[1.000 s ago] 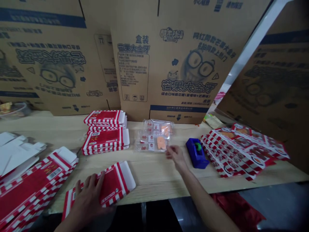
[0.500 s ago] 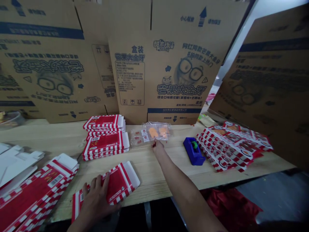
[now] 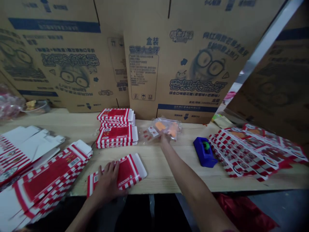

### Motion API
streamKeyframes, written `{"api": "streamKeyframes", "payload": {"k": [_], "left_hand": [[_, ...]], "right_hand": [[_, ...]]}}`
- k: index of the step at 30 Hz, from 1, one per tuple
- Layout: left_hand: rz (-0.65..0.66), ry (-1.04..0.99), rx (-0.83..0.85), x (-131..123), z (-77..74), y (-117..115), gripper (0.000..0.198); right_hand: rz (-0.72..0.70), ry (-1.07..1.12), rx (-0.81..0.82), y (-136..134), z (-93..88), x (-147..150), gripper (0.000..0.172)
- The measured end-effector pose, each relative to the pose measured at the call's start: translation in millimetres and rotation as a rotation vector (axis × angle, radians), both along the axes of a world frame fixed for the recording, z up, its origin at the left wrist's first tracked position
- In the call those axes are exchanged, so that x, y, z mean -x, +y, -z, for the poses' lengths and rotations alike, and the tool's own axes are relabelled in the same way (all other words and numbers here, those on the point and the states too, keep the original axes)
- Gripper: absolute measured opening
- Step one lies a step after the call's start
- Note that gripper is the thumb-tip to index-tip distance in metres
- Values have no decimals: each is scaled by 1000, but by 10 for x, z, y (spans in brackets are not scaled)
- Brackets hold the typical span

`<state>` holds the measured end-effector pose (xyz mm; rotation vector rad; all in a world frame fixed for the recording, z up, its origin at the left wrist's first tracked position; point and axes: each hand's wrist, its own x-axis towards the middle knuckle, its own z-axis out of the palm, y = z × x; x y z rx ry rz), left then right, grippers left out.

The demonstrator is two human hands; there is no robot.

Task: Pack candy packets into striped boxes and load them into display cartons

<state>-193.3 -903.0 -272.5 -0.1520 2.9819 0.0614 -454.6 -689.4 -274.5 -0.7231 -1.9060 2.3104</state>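
two hands: left [image 3: 107, 180] presses carton [image 3: 125, 172], right [image 3: 164, 138] grips packet [image 3: 164, 128].

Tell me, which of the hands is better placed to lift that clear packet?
Probably the right hand: it already touches the clear packet. The left hand lies flat on a striped carton.

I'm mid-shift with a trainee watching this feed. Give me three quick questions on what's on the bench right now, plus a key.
1. True or false: the left hand lies flat on a red-and-white striped flat carton at the wooden table's front edge.
2. What does the right hand reach? A) the blue plastic tape dispenser B) the clear plastic packet with orange pieces C) a brown cardboard shipping box
3. Which way from the packet is the dispenser?

Key: 1 true; 2 B; 3 to its right.
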Motion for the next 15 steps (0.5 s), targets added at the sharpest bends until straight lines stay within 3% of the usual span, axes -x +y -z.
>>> {"api": "streamKeyframes", "payload": {"k": [3,6,10,12,15], "left_hand": [[20,52,-21,-8,-53,30,113],[45,98,-45,-16,-83,107,115],[88,140,-76,-9,-90,278,118],[109,151,-89,3,-93,371,119],[122,179,-107,20,-104,489,119]], "right_hand": [[21,78,-12,424,-105,-92,17],[-59,157,-8,887,-253,-250,36],[-461,246,-95,1284,-328,-516,49],[-683,287,-228,1345,-303,-620,50],[-897,383,-515,1318,-290,-742,51]]}}
